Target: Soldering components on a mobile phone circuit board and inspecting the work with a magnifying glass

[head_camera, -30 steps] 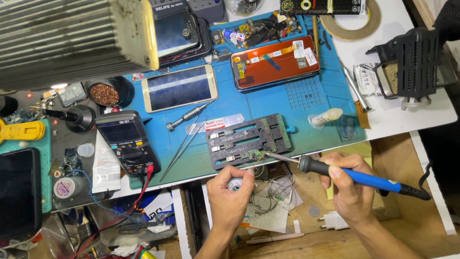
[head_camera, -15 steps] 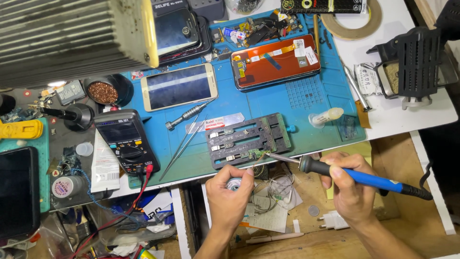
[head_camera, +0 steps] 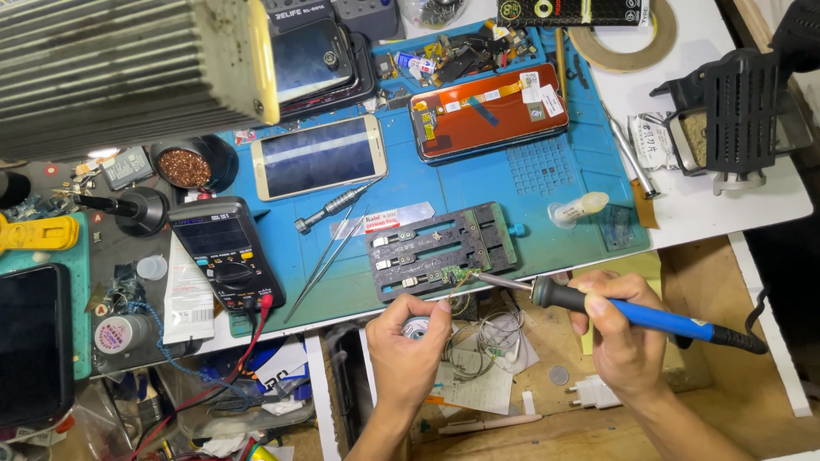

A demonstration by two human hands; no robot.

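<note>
My right hand (head_camera: pixel 622 329) grips a blue-handled soldering iron (head_camera: pixel 649 314) whose tip touches a tiny circuit board (head_camera: pixel 456 275) clamped at the front edge of a dark board holder (head_camera: pixel 442 247). My left hand (head_camera: pixel 408 345) holds a small spool of solder wire (head_camera: pixel 418 328) just below the holder, pinching the wire up toward the same board. Both hands hover at the front edge of the blue work mat (head_camera: pixel 547 175).
On the mat lie a gold phone (head_camera: pixel 318 156), an orange screen assembly (head_camera: pixel 488 111), a screwdriver (head_camera: pixel 333 205), tweezers (head_camera: pixel 326 256) and a multimeter (head_camera: pixel 225 251). An iron stand (head_camera: pixel 735 115) sits right, a tape roll (head_camera: pixel 623 38) behind, a dark phone (head_camera: pixel 32 341) left.
</note>
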